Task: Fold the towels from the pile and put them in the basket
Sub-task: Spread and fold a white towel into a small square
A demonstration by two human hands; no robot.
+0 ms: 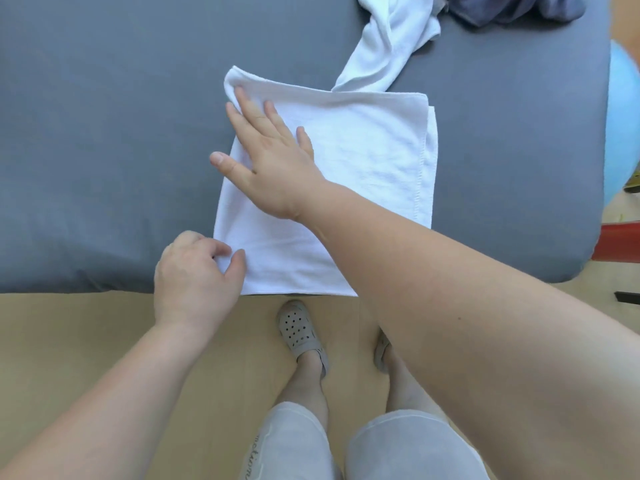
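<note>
From the head camera, a folded white towel (pixel 363 168) lies flat on a grey padded surface (pixel 104 133), towards its near edge and a little right of the middle. The towel's near hem reaches the surface's near edge, and a lower layer shows along its right side.

The right hand (pixel 273 164) reaches across from the right and rests palm down on the far left part of the towel. Its fingers are straight and spread, the thumb sticks out past the towel's left edge, and it grasps nothing. The far left corner of the towel is slightly rumpled just beyond the fingertips.

The left hand (pixel 194 275) is at the towel's near left corner, with curled fingers and thumb pinching the cloth at that edge.

At the far right of the surface sits the pile: a crumpled white towel (pixel 391 39), whose trailing end touches the folded towel's far edge, and a dark blue towel (pixel 502 8) beside it to the right.

Off the right edge are a light blue ball (pixel 623 116) and something red (pixel 620 244). Below, on a tan floor (pixel 86 323), the person's grey perforated shoe (pixel 299 327) and light grey shorts (pixel 294 441) are visible.
</note>
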